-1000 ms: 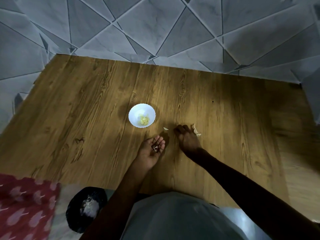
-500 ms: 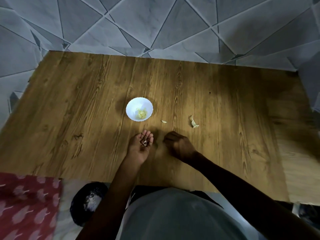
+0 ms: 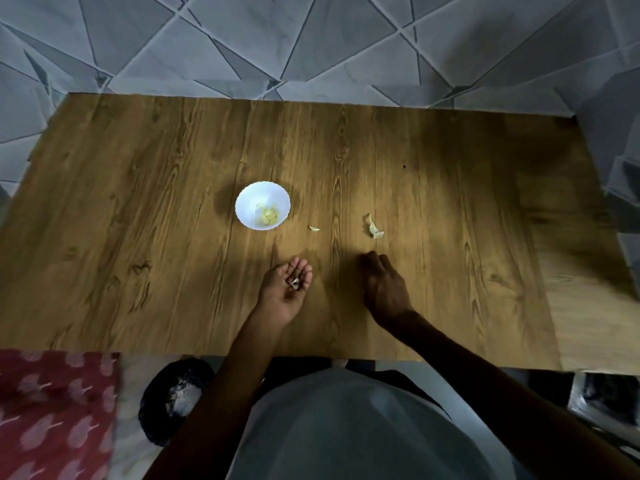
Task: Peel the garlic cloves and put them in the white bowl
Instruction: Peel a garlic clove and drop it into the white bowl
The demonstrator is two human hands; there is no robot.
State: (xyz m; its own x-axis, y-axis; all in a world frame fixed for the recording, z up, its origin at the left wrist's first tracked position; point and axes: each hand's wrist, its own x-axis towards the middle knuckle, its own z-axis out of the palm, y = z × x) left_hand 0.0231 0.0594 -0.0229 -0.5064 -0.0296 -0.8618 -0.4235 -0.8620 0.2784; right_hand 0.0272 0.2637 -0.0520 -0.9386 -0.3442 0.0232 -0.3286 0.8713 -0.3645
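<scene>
Left hand [image 3: 284, 289]: palm up, low over the near middle of the wooden table [image 3: 138, 209]. It is cupped, the fingers [image 3: 300, 268] bent loosely upward and not closed over anything.
Garlic bits [image 3: 294, 282]: a few small pale and dark scraps lie in that cupped palm at the base of the fingers. They are too small to tell clove from skin.
Right hand [image 3: 385, 287]: back of the hand up, just to the right of the left one and apart from it, knuckles arched, fingertips pointing down at the wood. It sits in deep shadow, so I cannot tell whether it pinches anything.
White bowl [image 3: 248, 202]: upright on the table beyond the left hand, and there they are, yellowish peeled cloves [image 3: 268, 216] gathered at its bottom.
Small pale piece [image 3: 314, 229]: alone on the wood, just right of the bowl.
Curled peel scrap [image 3: 375, 229]: farther right, beyond the right hand, touching neither hand.
Black bag [image 3: 156, 403]: below the table's near edge on the left, its mouth open, whitish scraps [image 3: 180, 398] inside.
Red patterned cloth [image 3: 52, 414]: beside the bag, at the lower left.
</scene>
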